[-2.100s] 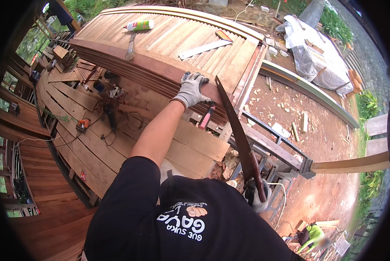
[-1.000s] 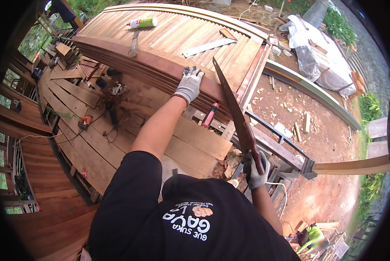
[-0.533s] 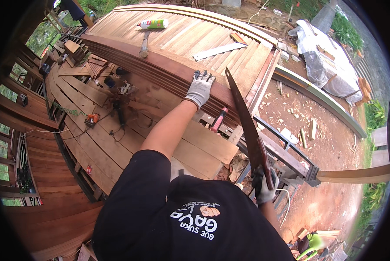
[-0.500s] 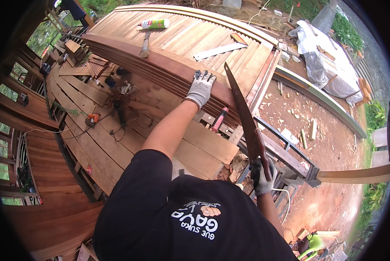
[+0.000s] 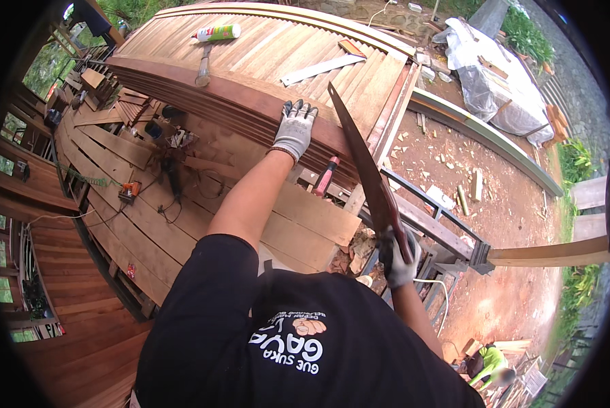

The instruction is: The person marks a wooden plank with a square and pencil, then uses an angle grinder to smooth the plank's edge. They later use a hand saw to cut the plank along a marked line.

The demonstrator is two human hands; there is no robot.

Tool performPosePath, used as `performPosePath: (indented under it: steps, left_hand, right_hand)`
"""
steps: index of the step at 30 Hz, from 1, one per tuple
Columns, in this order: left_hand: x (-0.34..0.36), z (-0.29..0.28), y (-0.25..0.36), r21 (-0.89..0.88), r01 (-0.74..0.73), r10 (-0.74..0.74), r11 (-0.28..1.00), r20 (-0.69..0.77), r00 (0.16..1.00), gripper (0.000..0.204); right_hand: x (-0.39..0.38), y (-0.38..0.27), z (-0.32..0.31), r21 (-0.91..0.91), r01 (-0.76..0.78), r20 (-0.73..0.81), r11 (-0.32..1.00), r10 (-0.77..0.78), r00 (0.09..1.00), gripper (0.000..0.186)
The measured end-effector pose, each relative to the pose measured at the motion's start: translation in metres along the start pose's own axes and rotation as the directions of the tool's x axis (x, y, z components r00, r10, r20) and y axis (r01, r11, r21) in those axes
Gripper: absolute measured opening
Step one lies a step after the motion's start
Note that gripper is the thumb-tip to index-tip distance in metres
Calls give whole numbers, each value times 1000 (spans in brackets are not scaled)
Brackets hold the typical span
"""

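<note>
Only the head view to go on here, so: the big stack of slatted wooden panels [image 5: 264, 58] runs from the upper left to just right of the middle of the frame, and the work is down at its near right end. Right hand [image 5: 399, 257] is right of centre, gloved and wrapped around the handle of a long handsaw [image 5: 360, 148]. The blade slants up and left from there, its tip over the stack's near corner. Can't tell if the teeth are biting into wood or just passing in front of it.

Left hand [image 5: 296, 129], also gloved, is near the middle, laid on the top front edge with the fingers a bit apart, close to the saw but not touching it. Thumb's hard to make out. Looks like a steadying hand to me.

My read is this is the sawing step, or lining up for it. Next stroke calls for the left hand braced clear of the teeth and the blade kept true to the line.

Around that: a square [image 5: 325, 69] on the slats above the saw tip, a hammer [image 5: 203, 64] and a bottle [image 5: 218, 32] toward the upper left, and a pink-handled tool [image 5: 325, 178] below the left hand.
</note>
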State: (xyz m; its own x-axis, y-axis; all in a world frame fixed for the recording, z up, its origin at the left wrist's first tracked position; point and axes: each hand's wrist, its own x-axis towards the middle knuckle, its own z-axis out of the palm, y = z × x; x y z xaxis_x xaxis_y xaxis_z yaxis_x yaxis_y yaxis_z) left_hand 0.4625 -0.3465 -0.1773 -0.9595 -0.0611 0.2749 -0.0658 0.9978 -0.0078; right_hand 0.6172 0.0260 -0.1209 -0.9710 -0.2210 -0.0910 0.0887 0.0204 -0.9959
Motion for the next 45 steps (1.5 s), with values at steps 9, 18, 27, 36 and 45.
performPosePath:
  steps: [9,18,27,36,45]
  left_hand:
    - [-3,3,-2,-15,10,-10,1000,-27,1000,53]
    - [-1,1,3,111,0,1,994,-10,1000,49]
    - [-6,-3,1,72,33,-34,997,3,999,53]
    - [-10,-2,-4,71,28,-28,997,4,1000,53]
    - [1,-1,6,65,24,-25,998,16,1000,53]
  right_hand:
    - [-80,-10,-40,-109,85,-29,990,-89,996,26]
    - [31,-13,19,22,-33,33,999,33,999,16]
    - [-62,-17,-25,23,-132,-58,991,133,989,34]
    - [-37,-18,-12,38,-145,-16,989,146,989,34]
    - [24,-9,13,62,-37,12,997,36,999,17]
